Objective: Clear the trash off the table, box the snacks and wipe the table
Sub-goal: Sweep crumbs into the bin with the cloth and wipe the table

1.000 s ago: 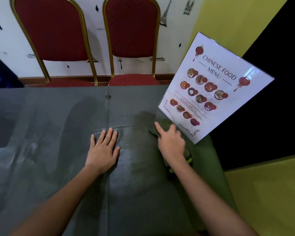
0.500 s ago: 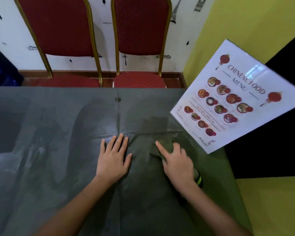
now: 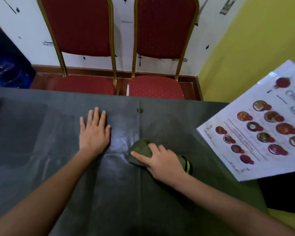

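While the right hand (image 3: 162, 159) pressed a bunched olive-green cloth (image 3: 140, 150) against the dark grey tabletop (image 3: 41, 133) at centre frame, its fingers lay spread and bent over the top of the wad, the thumb along the cloth's near left edge; a black band with a yellow-green stripe (image 3: 187, 166) showed just behind the wrist, and whether it belonged to the cloth could not be told. The left hand (image 3: 94, 132) lay flat and released on the tabletop to the left of the cloth, fingers straight and pointing toward the top of the frame, apart from the cloth. Pale damp streaks (image 3: 119, 142) lay between the two hands, beside the seam that ran down the tabletop. A laminated menu sheet (image 3: 255, 130) overhung the tabletop's edge at right of frame, near the cloth but not touching it. Two red chairs (image 3: 160, 31) stood beyond the far edge at the top of the frame. No trash or snacks showed, so wiping appeared to be the step in hand. It would be done well with even downward pressure, overlapping strokes carried across the seam, the flat hand bracing the body, and the menu lifted so that the surface beneath it was not skipped
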